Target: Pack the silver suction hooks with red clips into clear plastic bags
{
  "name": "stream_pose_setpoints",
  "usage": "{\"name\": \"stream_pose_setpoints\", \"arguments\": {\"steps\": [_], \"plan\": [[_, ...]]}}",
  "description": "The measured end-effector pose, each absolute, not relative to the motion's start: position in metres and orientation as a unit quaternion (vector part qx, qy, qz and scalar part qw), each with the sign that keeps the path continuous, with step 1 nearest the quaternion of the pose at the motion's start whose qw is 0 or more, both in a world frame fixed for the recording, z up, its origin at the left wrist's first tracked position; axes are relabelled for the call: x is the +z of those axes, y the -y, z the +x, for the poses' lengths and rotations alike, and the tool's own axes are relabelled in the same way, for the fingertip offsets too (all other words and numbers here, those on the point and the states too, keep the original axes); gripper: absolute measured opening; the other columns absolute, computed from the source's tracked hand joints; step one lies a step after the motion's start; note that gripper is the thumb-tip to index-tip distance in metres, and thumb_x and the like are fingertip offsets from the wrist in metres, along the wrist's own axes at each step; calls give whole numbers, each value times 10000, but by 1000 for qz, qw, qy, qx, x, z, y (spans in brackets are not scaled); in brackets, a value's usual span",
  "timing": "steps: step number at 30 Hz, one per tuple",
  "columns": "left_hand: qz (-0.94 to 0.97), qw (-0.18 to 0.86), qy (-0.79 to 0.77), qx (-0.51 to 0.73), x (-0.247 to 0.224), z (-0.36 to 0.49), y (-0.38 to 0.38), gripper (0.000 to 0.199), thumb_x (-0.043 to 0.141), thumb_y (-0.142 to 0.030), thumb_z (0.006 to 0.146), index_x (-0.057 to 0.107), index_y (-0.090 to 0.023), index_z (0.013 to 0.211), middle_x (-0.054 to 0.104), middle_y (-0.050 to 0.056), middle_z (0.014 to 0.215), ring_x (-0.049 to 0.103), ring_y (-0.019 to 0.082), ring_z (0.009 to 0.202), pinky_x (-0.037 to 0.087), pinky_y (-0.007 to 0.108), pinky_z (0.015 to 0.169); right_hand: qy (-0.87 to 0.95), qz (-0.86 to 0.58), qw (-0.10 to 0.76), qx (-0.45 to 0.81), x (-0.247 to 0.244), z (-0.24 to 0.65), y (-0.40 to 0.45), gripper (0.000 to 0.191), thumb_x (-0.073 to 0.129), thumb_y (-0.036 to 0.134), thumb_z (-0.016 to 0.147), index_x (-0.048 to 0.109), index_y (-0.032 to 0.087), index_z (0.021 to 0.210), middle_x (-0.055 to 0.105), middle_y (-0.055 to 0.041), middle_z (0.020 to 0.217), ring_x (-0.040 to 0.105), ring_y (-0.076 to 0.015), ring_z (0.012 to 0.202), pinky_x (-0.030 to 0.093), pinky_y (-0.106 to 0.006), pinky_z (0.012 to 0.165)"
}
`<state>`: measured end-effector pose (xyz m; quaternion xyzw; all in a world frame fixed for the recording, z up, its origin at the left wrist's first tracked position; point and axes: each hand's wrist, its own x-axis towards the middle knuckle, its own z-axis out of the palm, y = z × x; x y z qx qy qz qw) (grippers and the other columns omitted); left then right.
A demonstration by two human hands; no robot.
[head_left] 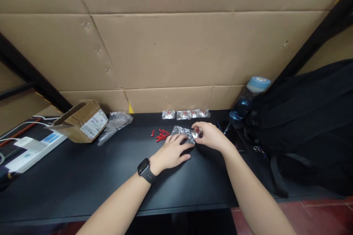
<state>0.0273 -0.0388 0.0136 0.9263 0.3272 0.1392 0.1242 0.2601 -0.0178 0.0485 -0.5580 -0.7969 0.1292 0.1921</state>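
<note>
My left hand lies palm down with its fingers stretched out, the fingertips resting on a crinkled clear plastic bag. Between the thumb and fingers of my right hand is a small round shiny metal piece with some red on it. This piece is at the right end of the bag; whether it is partly inside cannot be made out. Just left of the bag lie several red cord loops, one of them apart from the pile. Several round silvery pieces in clear wrappers lie in a row farther back.
At left stand an open cardboard box, a crumpled plastic bag and a white power strip with cables. A blue-lidded water bottle, a dark flat device and a black backpack occupy the right. Cardboard walls the back.
</note>
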Motion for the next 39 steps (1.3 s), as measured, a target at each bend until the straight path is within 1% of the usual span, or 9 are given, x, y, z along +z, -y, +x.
{"name": "stream_pose_setpoints", "arguments": {"steps": [4,7,10,14,16,22,28,33,39], "plan": [[930,121,-326,120,15,25,38,440,600,-429,966,558,-422,1403,466,62,1505,371,330,1417,323,576,1122,792,-595,106,89,50,258,22,290,726,259,722,703,320,1005,740,5,1037,679,-237,939,396,-265,666],[932,130,-321,104,16,23,36,436,599,-444,965,560,-440,1399,456,58,1529,380,334,1421,321,595,1111,787,-606,83,83,48,257,21,292,726,252,727,700,326,1007,745,9,1027,678,-234,931,362,-260,642],[933,138,-319,97,17,21,36,440,608,-441,960,558,-450,1397,446,49,1544,382,335,1427,312,602,1113,785,-607,79,89,46,257,19,296,763,251,697,701,298,983,741,-1,959,675,-223,877,349,-256,629],[932,144,-319,97,17,19,35,453,623,-430,950,559,-446,1399,440,49,1553,380,345,1430,300,611,1121,798,-586,105,98,40,255,15,176,782,224,678,691,224,829,718,-28,871,658,-199,803,393,-255,657],[932,145,-317,99,16,19,36,456,630,-427,946,563,-445,1396,436,49,1557,376,347,1434,290,617,1127,801,-577,125,103,37,255,14,154,784,215,676,687,212,795,711,-39,856,655,-202,794,415,-258,667],[931,154,-314,107,14,19,35,466,638,-442,938,567,-434,1398,420,58,1573,375,359,1437,261,621,1148,804,-554,157,147,35,259,10,166,785,243,690,740,202,844,734,-59,853,682,-225,803,480,-282,718],[931,155,-313,103,15,18,34,487,649,-451,932,551,-457,1409,365,47,1616,351,351,1458,279,610,1143,818,-517,166,190,42,266,12,277,721,103,643,758,210,895,743,-31,845,684,-191,735,481,-250,675],[930,158,-315,99,14,17,34,480,643,-474,934,556,-458,1406,331,40,1638,331,365,1472,265,633,1151,806,-512,183,235,38,260,11,232,772,169,696,738,216,921,748,-2,824,679,-169,718,461,-232,651],[929,168,-313,101,15,17,34,438,584,-531,958,582,-443,1386,319,59,1644,305,361,1491,257,663,1144,796,-536,218,177,32,246,9,225,825,173,662,696,186,845,684,-17,849,641,-149,721,459,-232,681]]}}
